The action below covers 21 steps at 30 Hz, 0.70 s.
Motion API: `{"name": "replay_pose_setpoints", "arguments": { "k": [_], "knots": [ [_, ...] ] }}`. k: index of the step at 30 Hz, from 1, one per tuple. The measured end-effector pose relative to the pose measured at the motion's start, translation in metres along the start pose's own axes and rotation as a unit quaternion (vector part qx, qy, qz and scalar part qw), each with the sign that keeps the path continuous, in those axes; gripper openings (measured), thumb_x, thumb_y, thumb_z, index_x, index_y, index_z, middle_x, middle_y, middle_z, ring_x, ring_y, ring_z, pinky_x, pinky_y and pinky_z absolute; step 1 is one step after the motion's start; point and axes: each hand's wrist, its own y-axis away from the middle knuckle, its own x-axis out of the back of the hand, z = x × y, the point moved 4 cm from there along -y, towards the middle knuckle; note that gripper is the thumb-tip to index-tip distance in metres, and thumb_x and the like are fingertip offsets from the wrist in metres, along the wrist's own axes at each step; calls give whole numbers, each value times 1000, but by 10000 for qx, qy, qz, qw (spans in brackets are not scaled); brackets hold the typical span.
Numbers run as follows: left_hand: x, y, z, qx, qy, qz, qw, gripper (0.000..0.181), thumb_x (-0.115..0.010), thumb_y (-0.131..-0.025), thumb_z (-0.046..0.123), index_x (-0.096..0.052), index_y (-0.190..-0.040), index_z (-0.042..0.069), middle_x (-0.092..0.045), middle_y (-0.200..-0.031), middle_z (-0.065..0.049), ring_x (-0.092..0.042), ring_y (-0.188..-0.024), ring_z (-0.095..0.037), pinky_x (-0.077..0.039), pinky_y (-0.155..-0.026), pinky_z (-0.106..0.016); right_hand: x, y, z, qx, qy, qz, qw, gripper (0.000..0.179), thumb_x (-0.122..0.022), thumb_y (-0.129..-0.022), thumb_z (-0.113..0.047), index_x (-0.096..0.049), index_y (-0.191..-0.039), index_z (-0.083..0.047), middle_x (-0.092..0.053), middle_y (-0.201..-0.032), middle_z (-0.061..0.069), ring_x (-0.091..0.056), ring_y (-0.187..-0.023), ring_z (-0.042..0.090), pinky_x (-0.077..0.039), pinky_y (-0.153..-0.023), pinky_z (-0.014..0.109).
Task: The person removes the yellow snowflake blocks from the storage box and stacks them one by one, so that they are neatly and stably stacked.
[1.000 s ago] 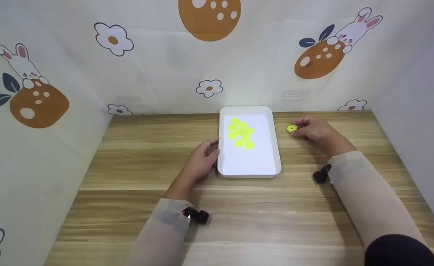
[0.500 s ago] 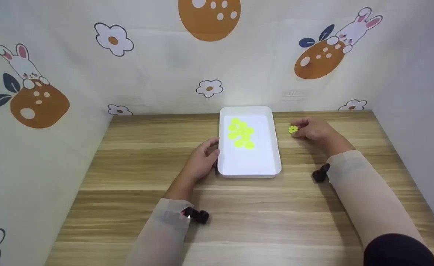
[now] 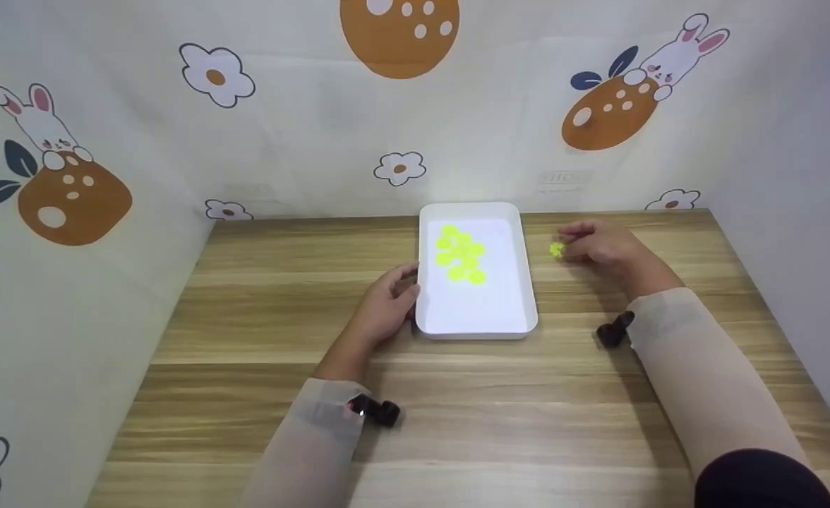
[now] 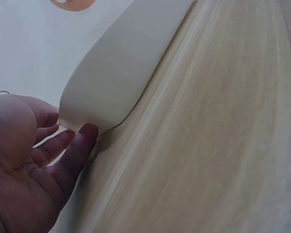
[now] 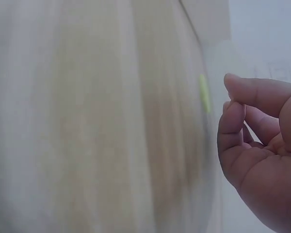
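Observation:
In the head view, a white tray (image 3: 485, 307) stands on the table with several yellow flower-shaped discs (image 3: 463, 250) in its far left part. My left hand (image 3: 383, 307) rests its fingertips and thumb against the tray's left side; the left wrist view shows fingers (image 4: 87, 133) at the outer wall. To the tray's right, my right hand (image 3: 602, 247) is beside a single yellow flower-shaped disc (image 3: 556, 250). The right wrist view has that disc (image 5: 205, 93) edge-on, a small gap from the bent fingers (image 5: 233, 131), which hold nothing.
The wood-grain table (image 3: 500, 423) stretches in front of the tray and to both sides. A patterned cloth wall (image 3: 302, 141) rises behind the tray's far end, with side walls left and right. A small black camera (image 3: 614, 330) sits at my right wrist.
The single yellow disc, between my right fingertips earlier, has come away from them and lies slightly lower and further left. My left hand and the tray have not moved.

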Motion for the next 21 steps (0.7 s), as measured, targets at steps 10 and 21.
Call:
{"name": "replay_pose_setpoints", "arguments": {
  "k": [10, 21],
  "knots": [
    [0, 0, -1, -77, -88, 29, 9999, 47, -61, -109, 25, -55, -156, 24, -56, -162, 2, -54, -150, -23, -48, -123, -45, -22, 16, -39, 721, -402, -224, 9963, 56, -72, -99, -7, -56, -152, 1, -62, -128, 1, -62, -107, 7, -58, -91, 20],
    [1, 0, 0, -155, -31, 40, 9999, 47, -63, -108, 24, -56, -155, 22, -57, -161, -1, -56, -148, -24, -50, -121, -45, -59, 16, -82, 843, -881, -347, 9919, 44, -79, -96, -11, -68, -139, -5, -64, -121, 4, -64, -107, 13, -59, -99, 26]
  ]
}}
